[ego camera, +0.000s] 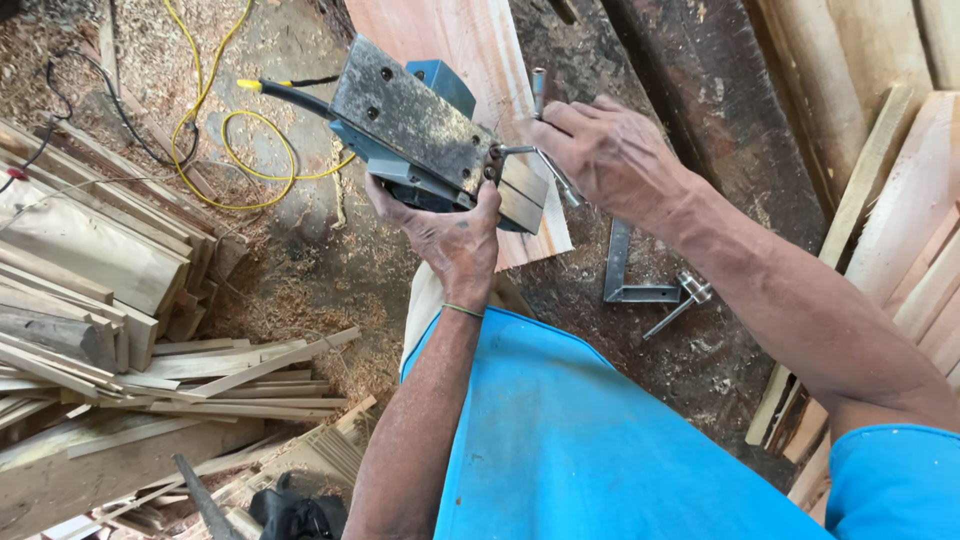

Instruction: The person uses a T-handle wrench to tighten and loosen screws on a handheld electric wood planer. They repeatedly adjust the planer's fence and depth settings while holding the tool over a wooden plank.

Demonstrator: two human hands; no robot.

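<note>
While it is held upside down at chest height, a blue electric planer (425, 135) shows its grey metal sole to the camera, tilted with its cord end up and to the left. The left hand (450, 235) is wrapped tight around the planer's body from below, fingers closed on it. The right hand (600, 150) is closed on a thin metal wrench (545, 160), whose tip meets the planer near the blade slot. To do this well, it seems wise to keep the planer braced firmly, seat the wrench squarely, and turn with fingers away from the blade.

A black cable with a yellow wire (235, 140) trails from the planer across the sawdust-covered floor. Under the planer lies a pale pink board (470, 45). Near the right forearm, a metal bracket (635, 275) and a socket tool (685, 300) rest on a dark surface. Stacked wood offcuts (110, 300) fill the left side, planks (900, 220) the right.
</note>
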